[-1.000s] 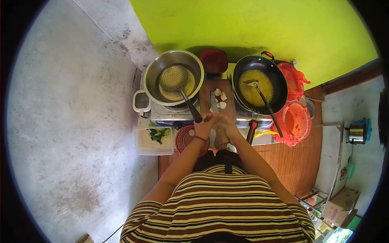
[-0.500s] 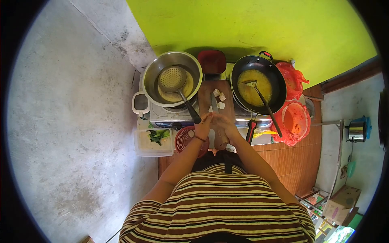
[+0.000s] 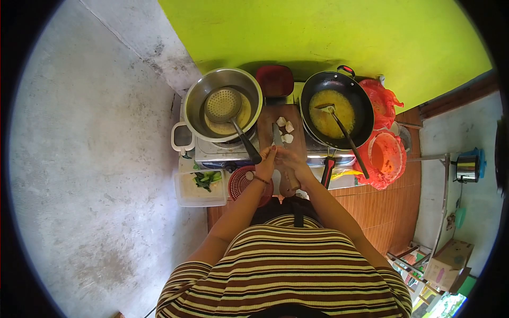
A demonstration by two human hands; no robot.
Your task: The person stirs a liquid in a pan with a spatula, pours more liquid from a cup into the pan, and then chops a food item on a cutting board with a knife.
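Observation:
My left hand is closed, its thumb and fingers pinched together over the near part of a wooden cutting board. My right hand meets it at the fingertips, fingers curled inward. What they pinch is too small to make out. Beneath them a knife lies lengthwise along the board, blade pointing away and its wooden handle toward my body. Several whitish chunks are on the board beside the blade. A red perforated basket with a small pale piece in it sits under my left wrist.
On the left burner stands a steel pot with a skimmer, its black handle reaching close to my left hand. A wok of yellow liquid holds a spatula. Greens lie in a clear container. Red plastic-lined tubs stand right.
Both hands stay together over the board, with only slight finger movement. The view has shifted a little; the pots, knife and chunks keep their places.

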